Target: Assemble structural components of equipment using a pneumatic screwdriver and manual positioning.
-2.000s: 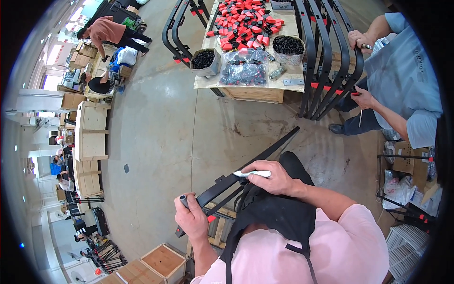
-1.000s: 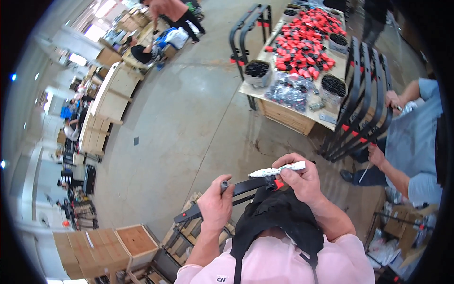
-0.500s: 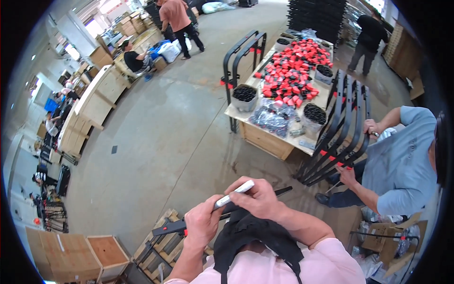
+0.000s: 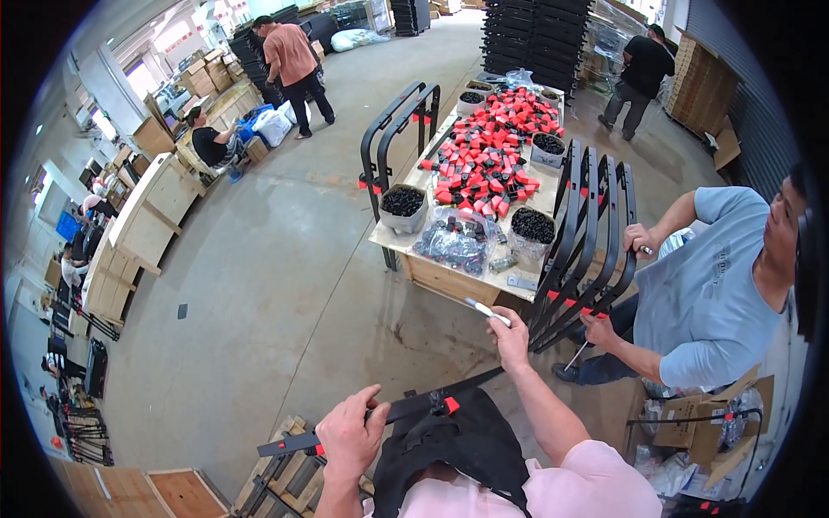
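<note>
Across the person's lap, over the black apron (image 4: 445,436), lies a black bar (image 4: 406,407), tilted so that its right end sits higher in view than its left. A red piece (image 4: 451,405) sits on it near the middle, and a smaller spot of red shows beside the left wrist. The left hand (image 4: 349,434) is over the bar's left part, thumb and forefinger spread apart; the other fingers are partly hidden, so I cannot tell whether it grips the bar. The right hand (image 4: 509,338), raised and apart from the bar, holds a white marker (image 4: 489,312) in its fingers, the marker's far end pointing up and left toward the counter (image 4: 385,239).

On that counter are a heap of red-and-black parts (image 4: 488,151), several tubs of small black bits, and a clear bag (image 4: 453,242) of parts near the front edge. Black frames (image 4: 629,194) stand upright along its right side; two more stand at the left. A co-worker (image 4: 717,298) in a blue shirt has one hand on the nearest frame and a thin rod in the other. Below the bar's left end is a wooden pallet (image 4: 298,472).
</note>
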### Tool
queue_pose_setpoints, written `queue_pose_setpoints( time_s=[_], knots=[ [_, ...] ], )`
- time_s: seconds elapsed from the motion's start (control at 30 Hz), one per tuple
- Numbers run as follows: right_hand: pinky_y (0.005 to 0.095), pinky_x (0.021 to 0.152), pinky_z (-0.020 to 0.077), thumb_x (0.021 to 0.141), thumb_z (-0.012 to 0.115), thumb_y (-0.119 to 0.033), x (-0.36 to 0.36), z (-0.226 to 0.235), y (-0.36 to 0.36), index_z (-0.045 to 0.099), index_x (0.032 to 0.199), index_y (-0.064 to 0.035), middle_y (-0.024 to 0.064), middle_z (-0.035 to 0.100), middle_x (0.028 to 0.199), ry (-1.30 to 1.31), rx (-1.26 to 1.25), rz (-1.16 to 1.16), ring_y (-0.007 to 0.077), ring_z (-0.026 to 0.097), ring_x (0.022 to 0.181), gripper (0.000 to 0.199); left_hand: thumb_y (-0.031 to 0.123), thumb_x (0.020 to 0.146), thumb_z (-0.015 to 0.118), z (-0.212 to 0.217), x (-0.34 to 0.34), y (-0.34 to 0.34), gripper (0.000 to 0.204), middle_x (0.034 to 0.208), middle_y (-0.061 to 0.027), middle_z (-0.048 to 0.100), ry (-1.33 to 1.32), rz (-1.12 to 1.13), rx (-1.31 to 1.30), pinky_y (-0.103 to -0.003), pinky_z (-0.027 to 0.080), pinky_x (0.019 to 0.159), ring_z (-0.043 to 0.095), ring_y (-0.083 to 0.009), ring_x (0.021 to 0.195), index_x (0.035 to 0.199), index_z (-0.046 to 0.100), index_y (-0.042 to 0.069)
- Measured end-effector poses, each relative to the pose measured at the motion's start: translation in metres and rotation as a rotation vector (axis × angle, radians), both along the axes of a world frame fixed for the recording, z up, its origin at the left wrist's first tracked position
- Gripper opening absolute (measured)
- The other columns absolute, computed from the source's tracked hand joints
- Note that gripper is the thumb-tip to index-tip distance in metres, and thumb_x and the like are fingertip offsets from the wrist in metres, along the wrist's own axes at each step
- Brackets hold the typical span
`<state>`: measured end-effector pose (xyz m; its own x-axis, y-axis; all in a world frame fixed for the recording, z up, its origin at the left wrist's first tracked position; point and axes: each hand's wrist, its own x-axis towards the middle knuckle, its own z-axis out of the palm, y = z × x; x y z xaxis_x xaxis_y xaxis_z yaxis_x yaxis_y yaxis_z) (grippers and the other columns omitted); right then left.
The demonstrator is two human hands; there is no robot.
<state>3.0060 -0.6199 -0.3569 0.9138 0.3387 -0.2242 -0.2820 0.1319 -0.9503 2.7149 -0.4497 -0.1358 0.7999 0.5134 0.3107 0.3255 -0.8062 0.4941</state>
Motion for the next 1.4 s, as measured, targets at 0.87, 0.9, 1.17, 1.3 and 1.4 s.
queue_pose_setpoints(
  time_s=[0.87,0.9,1.17,1.3,1.4],
  knots=[
    [0.0288,0.081,0.0536,0.099,0.063,-0.007,-0.045,0.048,-0.076,0.072,0.114,-0.0005,0.0046,0.073,0.098,-0.123,-0.017,0.288,0.0104,0.066,0.091,0.019,0.010,0.103,0.061,-0.018,0.017,-0.037,0.018,0.086,-0.0126,0.076,-0.024,0.067,-0.016,-0.033,0.054,0.068,0.071,-0.0230,0.072,0.107,0.076,0.000],
    [0.0302,0.079,0.0546,0.098,0.066,-0.008,-0.061,0.072,-0.083,0.074,0.110,-0.0015,0.0067,0.073,0.097,-0.194,-0.089,0.319,0.0131,0.068,0.089,0.016,0.008,0.103,0.060,-0.018,0.015,-0.041,0.018,0.086,-0.0125,0.076,-0.046,0.071,-0.064,-0.031,0.054,0.069,0.071,-0.0211,0.072,0.109,0.075,-0.001],
    [0.0476,0.106,0.0467,0.081,0.078,-0.018,-0.160,0.169,-0.074,0.057,0.139,-0.0001,0.0174,0.061,0.135,-0.979,0.025,0.527,0.0370,0.057,0.128,0.064,0.012,0.110,0.045,-0.021,-0.007,-0.092,0.048,0.142,-0.0215,0.059,-0.266,-0.122,-0.377,-0.039,0.055,0.095,0.067,-0.0281,0.111,0.157,0.037,0.001],
    [0.0480,0.085,0.0525,0.082,0.075,-0.015,-0.189,0.168,-0.078,0.064,0.124,-0.0060,0.0125,0.069,0.099,-0.939,-0.228,0.571,0.0355,0.067,0.096,0.044,0.017,0.108,0.050,-0.016,-0.025,-0.109,0.051,0.148,-0.0220,0.055,-0.237,-0.323,-0.200,-0.043,0.050,0.105,0.061,-0.0334,0.126,0.156,0.041,0.003],
    [0.0467,0.078,0.0529,0.084,0.073,-0.015,-0.199,0.157,-0.097,0.067,0.106,-0.0073,0.0110,0.069,0.088,-0.930,-0.361,0.557,0.0346,0.068,0.087,0.025,0.010,0.105,0.053,-0.023,-0.066,-0.090,0.040,0.139,-0.0251,0.056,-0.197,-0.160,0.067,-0.050,0.051,0.096,0.066,-0.0364,0.099,0.143,0.049,-0.001]
  ],
)
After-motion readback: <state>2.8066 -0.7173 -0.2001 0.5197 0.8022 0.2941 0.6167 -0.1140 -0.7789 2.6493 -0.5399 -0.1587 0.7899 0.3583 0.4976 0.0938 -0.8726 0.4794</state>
